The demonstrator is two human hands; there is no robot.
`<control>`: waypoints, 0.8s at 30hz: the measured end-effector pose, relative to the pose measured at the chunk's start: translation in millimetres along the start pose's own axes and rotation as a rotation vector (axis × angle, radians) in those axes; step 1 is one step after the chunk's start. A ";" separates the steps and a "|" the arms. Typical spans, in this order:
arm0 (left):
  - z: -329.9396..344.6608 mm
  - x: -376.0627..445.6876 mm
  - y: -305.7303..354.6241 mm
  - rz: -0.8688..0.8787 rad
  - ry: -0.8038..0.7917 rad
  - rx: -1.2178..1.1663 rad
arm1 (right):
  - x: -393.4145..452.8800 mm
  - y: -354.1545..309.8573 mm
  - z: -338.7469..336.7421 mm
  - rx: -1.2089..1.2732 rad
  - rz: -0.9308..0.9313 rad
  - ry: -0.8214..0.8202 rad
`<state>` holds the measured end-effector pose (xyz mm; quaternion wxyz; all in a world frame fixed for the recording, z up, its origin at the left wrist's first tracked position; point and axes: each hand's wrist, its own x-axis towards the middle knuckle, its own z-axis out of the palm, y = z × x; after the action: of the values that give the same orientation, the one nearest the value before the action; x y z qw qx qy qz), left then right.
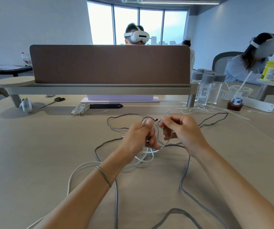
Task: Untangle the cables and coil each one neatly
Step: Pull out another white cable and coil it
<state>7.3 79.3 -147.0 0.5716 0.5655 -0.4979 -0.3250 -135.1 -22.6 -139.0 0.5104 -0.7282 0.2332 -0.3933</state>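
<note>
A grey braided cable (185,176) lies in wide loops across the beige table (33,154), tangled with a thinner white cable (83,166). My left hand (139,136) grips a bunch of white and grey strands above the middle of the tangle. My right hand (181,129) pinches the white cable near its plug end, close to my left thumb. White loops hang below both hands. Where the cables cross inside my left fist is hidden.
A coiled white cable (80,109) and scissors (55,101) lie at the back left. Several clear bottles (206,86), a cup with a straw (237,98), a white power strip (255,104) and loose white ties (207,111) sit at the back right. A brown divider (109,63) crosses the desk.
</note>
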 end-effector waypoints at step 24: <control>-7.6 7.8 -1.0 0.090 0.359 -0.255 | -12.3 9.3 39.2 -0.251 0.105 -0.317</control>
<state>16.9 74.4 -145.4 0.7320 0.5144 -0.3677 -0.2536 -109.9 5.0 -158.4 0.4660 -0.8256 0.2349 -0.2146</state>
